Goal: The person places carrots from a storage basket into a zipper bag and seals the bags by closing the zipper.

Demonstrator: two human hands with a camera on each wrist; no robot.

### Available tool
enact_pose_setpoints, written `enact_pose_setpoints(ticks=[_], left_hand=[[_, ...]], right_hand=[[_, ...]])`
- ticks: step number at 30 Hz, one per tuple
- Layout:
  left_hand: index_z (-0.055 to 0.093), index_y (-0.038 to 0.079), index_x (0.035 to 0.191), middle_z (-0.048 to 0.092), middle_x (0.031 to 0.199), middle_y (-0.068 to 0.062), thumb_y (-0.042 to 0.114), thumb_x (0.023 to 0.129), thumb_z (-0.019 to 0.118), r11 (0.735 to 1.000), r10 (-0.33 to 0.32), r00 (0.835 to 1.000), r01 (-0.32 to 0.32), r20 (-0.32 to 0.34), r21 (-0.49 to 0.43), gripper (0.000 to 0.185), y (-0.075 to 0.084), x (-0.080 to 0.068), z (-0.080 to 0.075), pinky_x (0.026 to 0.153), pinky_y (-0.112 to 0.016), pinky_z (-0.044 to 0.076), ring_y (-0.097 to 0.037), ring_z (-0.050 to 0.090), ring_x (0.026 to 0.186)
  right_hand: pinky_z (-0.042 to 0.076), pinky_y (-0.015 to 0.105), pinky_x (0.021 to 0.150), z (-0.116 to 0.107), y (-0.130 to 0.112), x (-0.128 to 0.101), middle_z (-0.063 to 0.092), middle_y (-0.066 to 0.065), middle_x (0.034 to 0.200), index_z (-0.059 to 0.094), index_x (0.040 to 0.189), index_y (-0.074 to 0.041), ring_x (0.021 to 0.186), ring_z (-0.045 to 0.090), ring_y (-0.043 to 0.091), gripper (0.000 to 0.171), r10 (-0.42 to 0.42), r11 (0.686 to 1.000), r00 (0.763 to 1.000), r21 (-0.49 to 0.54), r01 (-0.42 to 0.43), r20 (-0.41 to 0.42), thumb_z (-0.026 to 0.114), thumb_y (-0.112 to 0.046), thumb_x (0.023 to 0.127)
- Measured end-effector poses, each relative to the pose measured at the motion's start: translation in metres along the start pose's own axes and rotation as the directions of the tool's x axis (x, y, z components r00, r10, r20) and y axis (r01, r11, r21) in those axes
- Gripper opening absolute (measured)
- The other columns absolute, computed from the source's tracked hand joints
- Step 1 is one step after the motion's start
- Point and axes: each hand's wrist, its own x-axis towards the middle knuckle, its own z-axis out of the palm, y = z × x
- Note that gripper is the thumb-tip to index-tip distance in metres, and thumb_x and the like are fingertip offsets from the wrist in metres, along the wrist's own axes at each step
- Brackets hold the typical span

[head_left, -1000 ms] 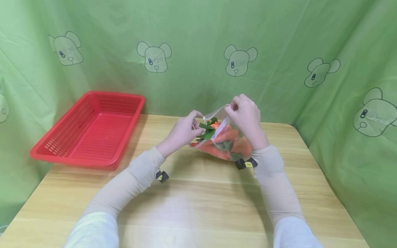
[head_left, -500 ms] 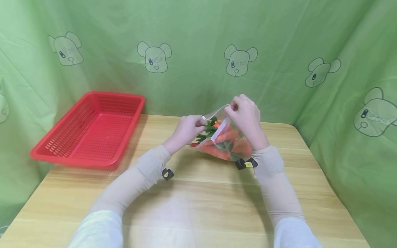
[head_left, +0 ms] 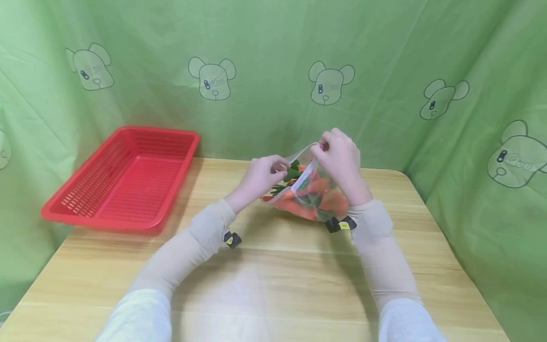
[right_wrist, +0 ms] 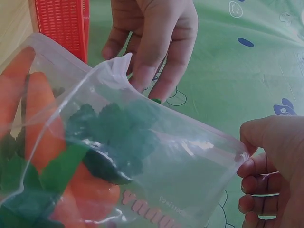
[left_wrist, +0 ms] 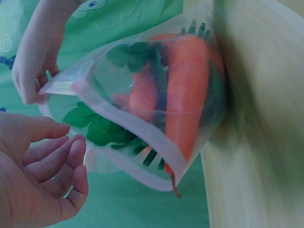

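Clear, thin plastic bag (head_left: pixel 309 192) was seen on the table (head_left: pixel 273 285), mouth up and open, carrots (left_wrist: pixel 187 95) w/ green tops inside. Its zip rim was pinched by the right hand (head_left: pixel 339 159) at the far corner. The left hand (head_left: pixel 260 175) was held w/ fingers loosely curled, nothing gripped, just beside the mouth. Opening was judged done; contents not yet removed. Red perforated basket (head_left: pixel 124 175) was left bare, well apart to the left. Carrots looked smooth, tapered.
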Motion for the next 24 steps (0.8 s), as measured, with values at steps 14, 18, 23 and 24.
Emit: enact_pose_setpoints(ticks=[14, 18, 23, 24], left_hand=[[0.065, 0.007, 0.114, 0.072, 0.102, -0.008, 0.013, 0.09, 0.067, 0.999, -0.028, 0.998, 0.026, -0.05, -0.039, 0.025, -0.016, -0.003, -0.023, 0.081, -0.032, 0.056, -0.021, 0.068, 0.086], [0.064, 0.007, 0.116, 0.072, 0.105, -0.009, 0.014, 0.09, 0.067, 1.0, 0.003, 1.0, -0.003, -0.024, -0.027, 0.027, -0.019, -0.002, -0.027, 0.081, -0.033, 0.056, -0.023, 0.068, 0.087], [0.064, 0.011, 0.121, 0.069, 0.114, -0.011, 0.016, 0.089, 0.069, 0.999, 0.048, 0.998, -0.049, 0.042, 0.019, 0.032, -0.023, 0.002, -0.033, 0.081, -0.036, 0.056, -0.024, 0.066, 0.09], [0.064, 0.011, 0.121, 0.069, 0.116, -0.011, 0.016, 0.089, 0.07, 0.998, 0.056, 0.997, -0.058, 0.056, 0.027, 0.033, -0.023, 0.003, -0.033, 0.082, -0.036, 0.055, -0.024, 0.066, 0.091]], right_hand=[[0.04, 0.037, 0.06, -0.012, 0.001, 0.004, 0.054, 0.011, 0.083, 0.059, 0.077, -0.003, 0.073, 0.049, 0.027, 0.017, -0.002, 1.0, 1.0, -0.023, 0.002, 0.015, 0.053, -0.016, 0.085], [0.04, 0.038, 0.06, -0.017, 0.001, 0.004, 0.053, 0.01, 0.084, 0.059, 0.077, -0.003, 0.073, 0.049, 0.027, 0.016, -0.006, 1.0, 1.0, -0.019, 0.006, 0.013, 0.052, -0.016, 0.085], [0.041, 0.038, 0.062, -0.02, 0.001, 0.004, 0.053, 0.01, 0.084, 0.059, 0.078, -0.003, 0.074, 0.049, 0.026, 0.016, -0.018, 1.0, 1.0, -0.002, 0.018, 0.004, 0.052, -0.015, 0.085], [0.041, 0.039, 0.063, -0.021, 0.001, 0.004, 0.054, 0.01, 0.084, 0.059, 0.078, -0.003, 0.074, 0.049, 0.026, 0.016, -0.021, 1.0, 1.0, 0.001, 0.021, 0.002, 0.052, -0.015, 0.086]])
